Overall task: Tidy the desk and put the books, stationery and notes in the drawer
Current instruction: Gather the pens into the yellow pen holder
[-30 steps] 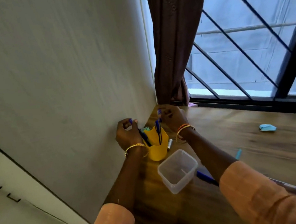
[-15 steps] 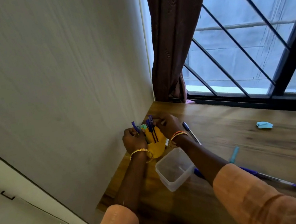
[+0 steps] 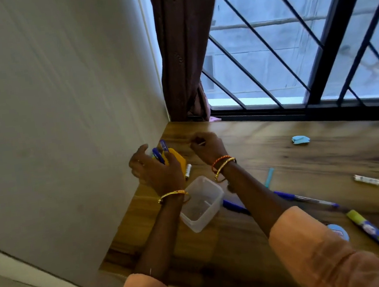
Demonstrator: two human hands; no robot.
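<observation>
Two hands have parted: the left hand (image 3: pixel 157 169) now grips the yellow pen cup (image 3: pixel 178 160) alone by the wall, while the right hand (image 3: pixel 207 147) has lifted off it, fingers curled, seemingly pinching something thin. Loose pens (image 3: pixel 306 197) right of the cup await collecting on the tabletop (image 3: pixel 269 157).

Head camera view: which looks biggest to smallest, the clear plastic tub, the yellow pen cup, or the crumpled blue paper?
1. Clear plastic tub.
2. Yellow pen cup, though the left hand hides part of it.
3. Crumpled blue paper, which lies farther from the camera, so it may only look smaller.
</observation>
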